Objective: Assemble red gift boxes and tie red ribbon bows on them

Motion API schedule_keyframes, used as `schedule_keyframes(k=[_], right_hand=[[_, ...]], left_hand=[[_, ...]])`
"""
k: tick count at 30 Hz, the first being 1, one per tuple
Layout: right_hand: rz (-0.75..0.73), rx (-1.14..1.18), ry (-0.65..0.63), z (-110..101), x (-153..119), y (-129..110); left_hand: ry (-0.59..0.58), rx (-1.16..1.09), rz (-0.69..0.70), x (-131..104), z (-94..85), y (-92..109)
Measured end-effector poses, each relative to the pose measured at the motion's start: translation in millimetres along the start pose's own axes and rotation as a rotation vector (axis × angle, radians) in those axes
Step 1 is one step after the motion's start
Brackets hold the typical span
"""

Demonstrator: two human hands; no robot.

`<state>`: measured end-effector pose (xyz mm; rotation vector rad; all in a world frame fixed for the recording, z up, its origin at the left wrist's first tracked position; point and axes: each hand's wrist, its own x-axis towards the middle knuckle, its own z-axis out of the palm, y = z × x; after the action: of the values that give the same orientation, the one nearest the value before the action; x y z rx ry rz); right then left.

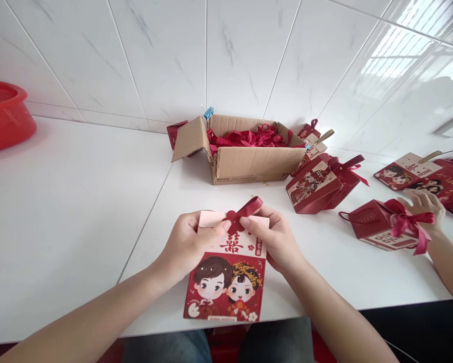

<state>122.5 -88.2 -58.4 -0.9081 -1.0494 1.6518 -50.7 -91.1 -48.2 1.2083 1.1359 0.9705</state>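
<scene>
A red and cream wedding favor box (226,282) with two cartoon figures and a large red character stands at the table's front edge, its printed face toward me. My left hand (188,239) grips the upper left side, thumb pressed on the flap. On the upper right side, my right hand (281,239) is closed around the box, its thumb beside a dark red flower-shaped piece (234,220). A dark red ribbon loop (253,205) rises from the top toward the right. The fingers behind the box are hidden.
A cardboard box (258,164) full of red ribbons stands by the tiled wall. Finished-looking red gift boxes (313,184) and a bowed box (377,227) sit right, near another person's hand (425,204). A red plastic basket (9,118) is far left.
</scene>
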Motion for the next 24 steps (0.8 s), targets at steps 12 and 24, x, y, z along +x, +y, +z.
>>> schedule_keyframes(k=[12,24], right_hand=[[-0.356,-1.075,0.551,-107,79,18],[-0.323,-1.242,0.419,-99,92,33]], left_hand=[[0.250,-0.120,0.049,14,-24.5,-1],[0.300,-0.077,0.074,19,-27.0,-4]])
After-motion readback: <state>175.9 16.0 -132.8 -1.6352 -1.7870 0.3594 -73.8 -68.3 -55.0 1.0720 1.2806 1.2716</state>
